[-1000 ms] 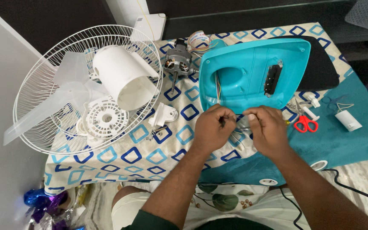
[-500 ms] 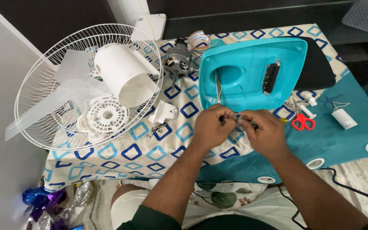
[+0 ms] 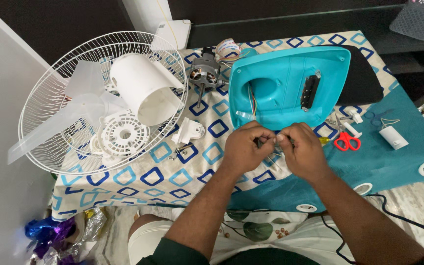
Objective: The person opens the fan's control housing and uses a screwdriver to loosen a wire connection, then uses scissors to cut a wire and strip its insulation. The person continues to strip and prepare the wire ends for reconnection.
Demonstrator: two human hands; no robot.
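My left hand (image 3: 245,147) and my right hand (image 3: 303,149) meet fingertip to fingertip just below a turquoise fan base cover (image 3: 290,83). Both pinch a bundle of thin wires (image 3: 277,142) between them; the wires run up into the cover's opening. The fingers hide most of the wire ends. The cover lies on a table under a cloth with blue diamond shapes (image 3: 163,167).
A white wire fan guard (image 3: 50,113) holds a clear blade, a white cylinder housing (image 3: 145,95) and a round white disc (image 3: 123,133). A fan motor (image 3: 203,74) lies beside it. Red-handled scissors (image 3: 345,140) and a white capacitor (image 3: 393,136) rest at right.
Both hands have stayed together on the wires, fingers shifting slightly. The view has drifted a little; the parts on the table have not moved.
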